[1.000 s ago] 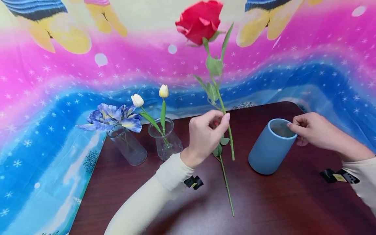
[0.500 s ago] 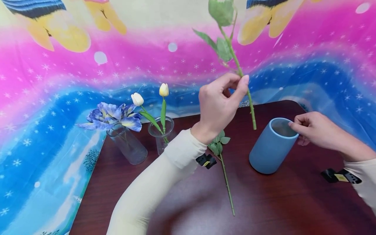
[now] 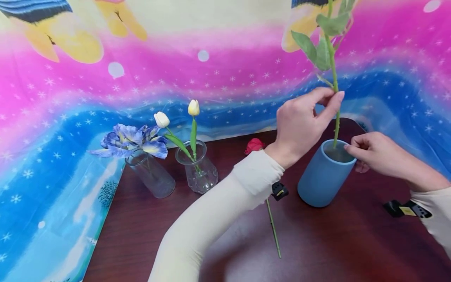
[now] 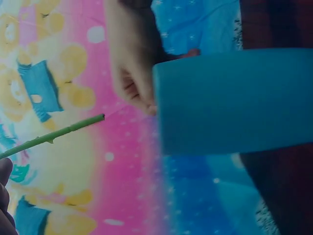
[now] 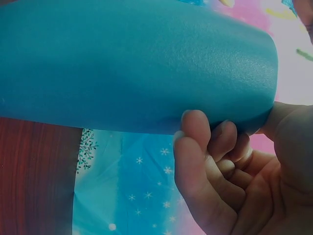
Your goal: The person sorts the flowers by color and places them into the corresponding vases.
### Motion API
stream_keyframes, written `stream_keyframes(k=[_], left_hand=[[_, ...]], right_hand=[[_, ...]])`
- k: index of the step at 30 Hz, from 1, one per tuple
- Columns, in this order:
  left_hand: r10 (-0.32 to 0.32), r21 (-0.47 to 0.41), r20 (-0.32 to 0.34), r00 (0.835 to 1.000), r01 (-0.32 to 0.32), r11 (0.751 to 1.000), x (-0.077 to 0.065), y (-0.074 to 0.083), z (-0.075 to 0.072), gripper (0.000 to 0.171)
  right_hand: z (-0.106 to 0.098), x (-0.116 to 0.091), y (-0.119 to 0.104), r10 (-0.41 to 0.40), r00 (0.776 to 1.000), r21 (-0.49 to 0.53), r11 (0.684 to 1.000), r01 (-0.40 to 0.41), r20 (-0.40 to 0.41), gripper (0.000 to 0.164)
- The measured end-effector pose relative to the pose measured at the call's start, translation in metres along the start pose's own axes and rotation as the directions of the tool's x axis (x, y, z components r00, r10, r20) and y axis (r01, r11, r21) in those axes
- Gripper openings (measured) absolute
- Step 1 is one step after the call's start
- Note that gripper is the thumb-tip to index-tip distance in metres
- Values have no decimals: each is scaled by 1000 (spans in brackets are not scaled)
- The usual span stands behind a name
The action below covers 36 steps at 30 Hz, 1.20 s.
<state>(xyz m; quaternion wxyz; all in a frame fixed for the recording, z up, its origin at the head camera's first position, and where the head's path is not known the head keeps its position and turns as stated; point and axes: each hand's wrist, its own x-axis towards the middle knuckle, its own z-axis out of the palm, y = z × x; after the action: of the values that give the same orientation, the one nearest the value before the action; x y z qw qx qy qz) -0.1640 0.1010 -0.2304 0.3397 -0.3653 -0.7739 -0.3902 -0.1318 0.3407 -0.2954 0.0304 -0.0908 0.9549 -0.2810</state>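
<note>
My left hand (image 3: 304,121) pinches a green rose stem (image 3: 333,74) between thumb and fingertips, holding it upright; its bloom is out of the head view's top. In the left wrist view the cut stem end (image 4: 100,117) is apart from the rim of the blue vase (image 4: 234,103), and in the head view it overlaps the mouth. With thumb at the rim and fingers curled against the outside, my right hand (image 3: 377,152) grips the blue vase (image 3: 324,180). A second red rose (image 3: 254,145) lies on the table, partly hidden behind my left arm.
On the left stand a clear glass vase (image 3: 156,180) with blue-purple irises (image 3: 132,141) and a rounder glass vase (image 3: 202,176) with two white tulips (image 3: 193,107). The dark wooden table (image 3: 141,235) backs onto a colourful printed cloth (image 3: 158,55).
My left hand has carried the rose up and to the right, from the table's middle to above the blue vase. My right hand keeps its grip at the rim.
</note>
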Motion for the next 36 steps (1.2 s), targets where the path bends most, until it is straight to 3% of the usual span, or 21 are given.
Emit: stream_keyframes(k=[4, 12, 16, 19, 27, 32, 36], left_hand=[[-19, 34, 48, 999, 17, 999, -7, -2, 16, 22], [-120, 27, 129, 984, 118, 993, -25, -12, 40, 24], [-169, 62, 188, 968, 160, 985, -34, -16, 48, 26], [-207, 33, 221, 953, 205, 978, -40, -17, 53, 26], [-257, -31, 211, 943, 269, 963, -51, -19, 63, 17], [-318, -39, 253, 914, 338, 940, -57, -17, 67, 15], [-395, -54, 297, 869, 428, 902, -60, -15, 70, 13]], right_hand=[[-1, 0, -1, 9, 1000, 3, 1000, -9, 6, 41], [0, 0, -1, 14, 1000, -3, 1000, -14, 5, 42], [0, 0, -1, 16, 1000, -2, 1000, -16, 6, 41], [0, 0, -2, 22, 1000, -5, 1000, -22, 6, 40], [2, 2, -4, 31, 999, -15, 999, -31, 9, 39], [2, 1, -4, 33, 999, -20, 999, -33, 13, 40], [2, 0, -3, 32, 999, -19, 999, -32, 8, 39]])
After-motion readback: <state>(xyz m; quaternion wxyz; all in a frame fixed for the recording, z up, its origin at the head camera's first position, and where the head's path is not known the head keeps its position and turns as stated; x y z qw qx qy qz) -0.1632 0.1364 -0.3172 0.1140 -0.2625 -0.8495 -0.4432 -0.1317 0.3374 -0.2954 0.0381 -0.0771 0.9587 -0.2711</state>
